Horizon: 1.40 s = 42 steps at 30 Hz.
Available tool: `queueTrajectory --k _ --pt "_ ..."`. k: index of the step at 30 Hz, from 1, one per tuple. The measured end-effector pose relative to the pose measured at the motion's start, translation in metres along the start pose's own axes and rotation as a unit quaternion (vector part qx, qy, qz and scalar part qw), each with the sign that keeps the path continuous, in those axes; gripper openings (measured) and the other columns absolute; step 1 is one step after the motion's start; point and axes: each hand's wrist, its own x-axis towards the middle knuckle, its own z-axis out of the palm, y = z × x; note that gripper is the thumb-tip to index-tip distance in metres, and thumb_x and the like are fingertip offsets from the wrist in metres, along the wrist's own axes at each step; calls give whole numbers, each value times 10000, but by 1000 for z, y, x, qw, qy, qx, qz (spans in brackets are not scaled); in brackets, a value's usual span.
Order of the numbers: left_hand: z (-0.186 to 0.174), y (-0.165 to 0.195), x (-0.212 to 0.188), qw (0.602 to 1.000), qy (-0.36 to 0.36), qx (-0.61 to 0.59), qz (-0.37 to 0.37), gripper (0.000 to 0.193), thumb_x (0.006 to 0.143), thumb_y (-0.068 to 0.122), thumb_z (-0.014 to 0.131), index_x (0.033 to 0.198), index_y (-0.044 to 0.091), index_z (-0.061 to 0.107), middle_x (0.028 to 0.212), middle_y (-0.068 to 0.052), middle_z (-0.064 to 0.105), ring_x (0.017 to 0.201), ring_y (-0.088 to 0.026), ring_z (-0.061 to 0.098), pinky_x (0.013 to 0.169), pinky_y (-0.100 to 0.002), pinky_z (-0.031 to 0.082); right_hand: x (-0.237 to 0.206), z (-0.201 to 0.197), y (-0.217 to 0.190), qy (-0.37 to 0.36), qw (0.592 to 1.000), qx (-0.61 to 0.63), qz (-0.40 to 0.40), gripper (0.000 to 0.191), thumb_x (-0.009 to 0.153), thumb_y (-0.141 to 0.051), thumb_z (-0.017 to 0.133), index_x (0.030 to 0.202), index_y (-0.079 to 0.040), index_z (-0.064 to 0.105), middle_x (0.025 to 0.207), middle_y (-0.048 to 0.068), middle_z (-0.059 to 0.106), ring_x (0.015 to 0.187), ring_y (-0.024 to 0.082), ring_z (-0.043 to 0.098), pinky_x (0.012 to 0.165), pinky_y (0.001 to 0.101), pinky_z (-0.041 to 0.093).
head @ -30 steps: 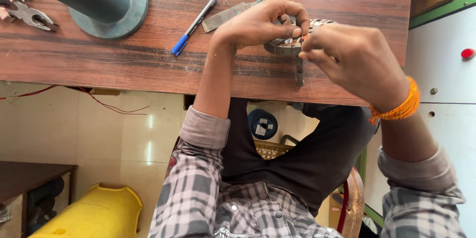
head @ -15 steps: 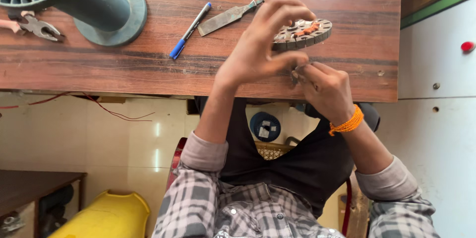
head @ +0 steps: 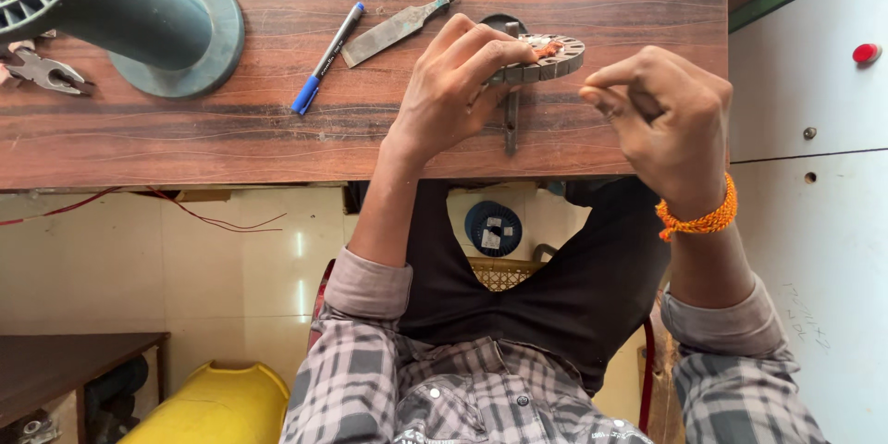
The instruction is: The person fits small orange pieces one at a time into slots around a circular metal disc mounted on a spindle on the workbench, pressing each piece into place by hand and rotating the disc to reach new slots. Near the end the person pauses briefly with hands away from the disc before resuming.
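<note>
My left hand (head: 453,83) grips a round grey stator ring (head: 553,55) with copper-coloured winding on it, holding it by its near rim above the wooden table (head: 277,129). A thin metal rod (head: 511,116) stands under the ring, near the table's front edge. My right hand (head: 661,106), with an orange thread band at the wrist, hovers just right of the ring, apart from it. Its thumb and fingers are pinched together; anything between them is too thin to see.
On the table lie a blue pen (head: 326,60), a flat metal blade (head: 398,26), pliers (head: 42,69) and a big teal finned cylinder on a round base (head: 120,9). A white cabinet (head: 814,129) stands right. Below are a blue spool (head: 493,228) and a yellow bin (head: 217,402).
My right hand has pulled away from the ring to the right, fingers still pinched. My left hand has kept its hold and lowered the ring towards the table.
</note>
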Motion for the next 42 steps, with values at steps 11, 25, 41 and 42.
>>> queueTrajectory --k 11,25,41,42 --pt "5 2 2 1000 -4 14 -8 472 841 50 842 1241 162 618 1133 3 628 1033 -228 580 933 -367 539 40 8 -3 -35 996 -12 -76 104 1046 63 796 1050 17 704 847 57 702 632 24 549 543 195 389" --pt "9 3 2 1000 2 12 -19 462 814 39 826 1202 175 616 1089 4 585 999 -230 559 897 -375 526 40 3 2 -62 995 -19 -81 136 1066 31 806 1013 29 681 868 64 714 686 27 618 579 187 443" --pt "11 2 1 1000 -2 11 -21 458 819 39 817 1208 175 617 1085 -2 557 1000 -232 540 918 -381 511 47 9 -4 -79 993 7 -83 108 1030 92 740 1020 45 644 864 88 713 792 73 659 647 203 482" --pt "11 2 1 1000 0 10 -21 455 818 38 816 1205 176 620 1082 2 558 998 -230 540 922 -379 512 47 9 -2 -80 995 -9 -61 113 1043 71 766 1036 31 661 784 69 688 677 55 597 579 204 420"
